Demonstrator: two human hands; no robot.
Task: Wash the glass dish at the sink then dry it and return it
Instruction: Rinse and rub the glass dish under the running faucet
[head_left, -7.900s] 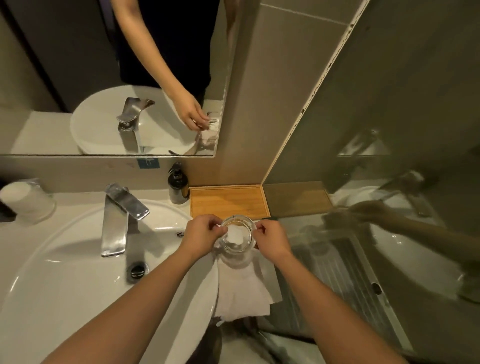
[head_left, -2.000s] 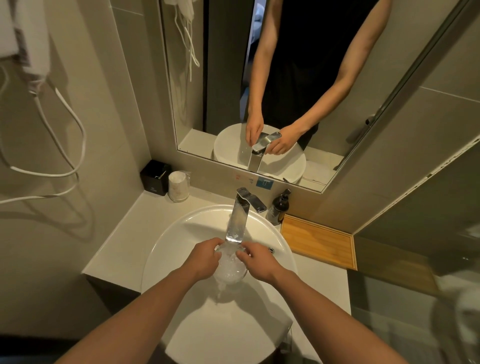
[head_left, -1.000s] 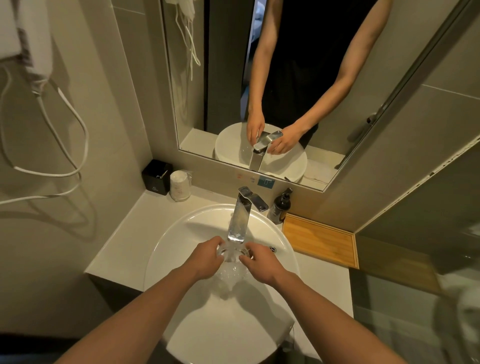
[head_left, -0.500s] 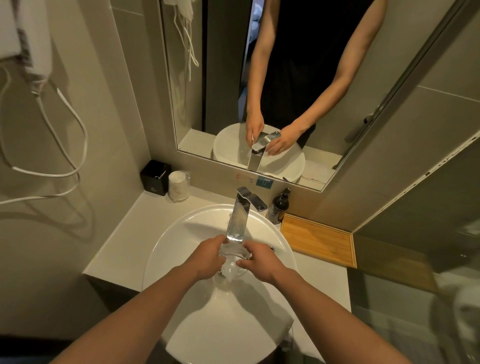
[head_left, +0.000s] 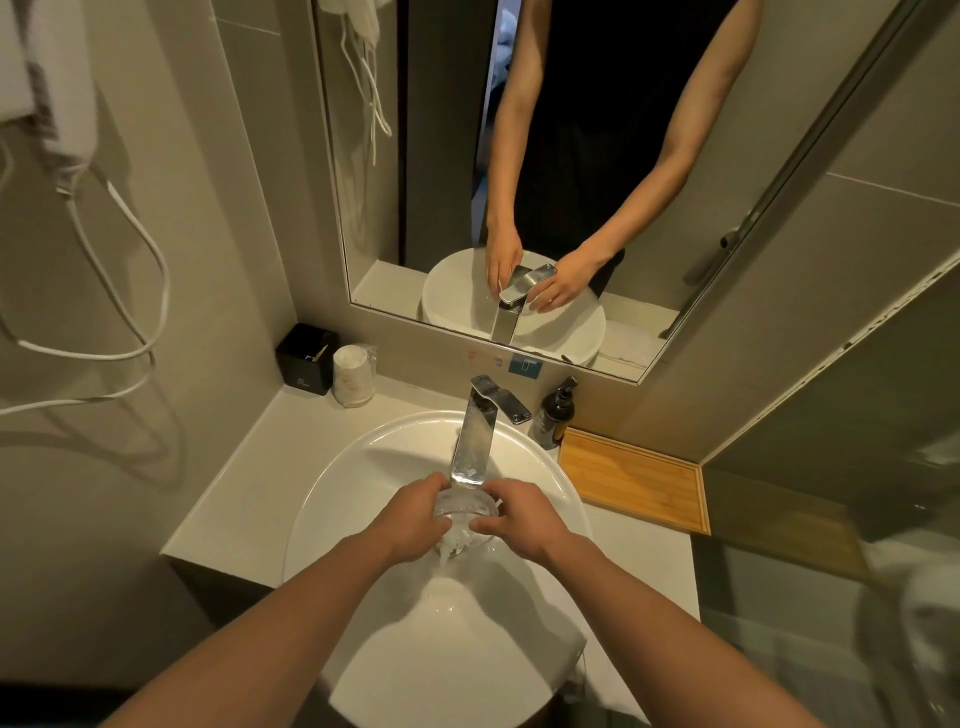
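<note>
The washing step is in hand: the glass dish (head_left: 464, 521) sits directly under the spout of the chrome tap (head_left: 474, 441), over the middle of the white basin (head_left: 363, 467), and water spills off its near edge in a short white stream toward the bowl below. The left hand (head_left: 410, 525) is curled around the dish's left side with the fingers wrapped against the glass, and the right hand (head_left: 519, 517) cups its right side the same way, thumb lying across the near rim; both are closed on it, neither open. The dish seems tipped toward the near side, since the water leaves it there, though the clear glass and the running water make its exact tilt hard to read. Rinsing looks well under way, while drying and returning are not yet done. The next move, as I judge it, calls for freeing one hand to shut off the tap by its lever at the far end, while the other keeps a firm hold on wet, slippery glass above a hard basin. Then the dish needs emptying and carrying to the right, probably toward the wooden tray (head_left: 634, 480) on the counter beside the dark pump bottle (head_left: 552, 418); no cloth or tissue for drying shows here.
</note>
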